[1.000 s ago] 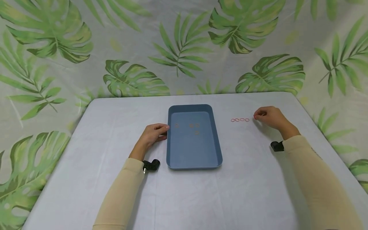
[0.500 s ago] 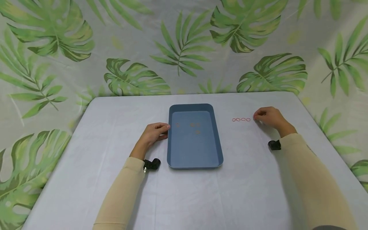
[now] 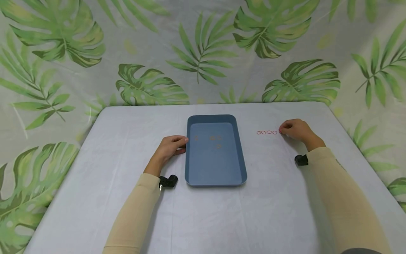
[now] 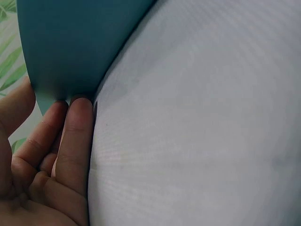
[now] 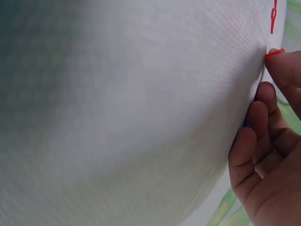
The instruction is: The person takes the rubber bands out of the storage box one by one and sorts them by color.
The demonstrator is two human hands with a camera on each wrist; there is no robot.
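Observation:
The blue tray [image 3: 215,165] lies upright on the white-covered table, with several small faint orange-brown loops [image 3: 219,146] on its floor. My left hand [image 3: 169,147] holds the tray's left wall: one digit meets the rim, and other fingertips [image 4: 81,106] touch the outer side low down. To the right of the tray, several thin red rubber bands [image 3: 269,132] lie in a row. At the right end of that row, my right hand [image 3: 298,130] pinches another red rubber band [image 5: 275,52] at the thumb tip. Its other fingers are bent near the cloth. The index fingertip is hidden in the right wrist view.
A white cloth [image 3: 209,222] covers the table. Behind it hangs a leaf-patterned curtain [image 3: 203,53] along the table's back edge. Black wrist cameras [image 3: 168,181] sit on both forearms, near the cloth.
The right hand shifts slightly left toward the row of red rubber bands, the held band coming close to the last one. My left hand stays at the tray. The head view drifts slightly.

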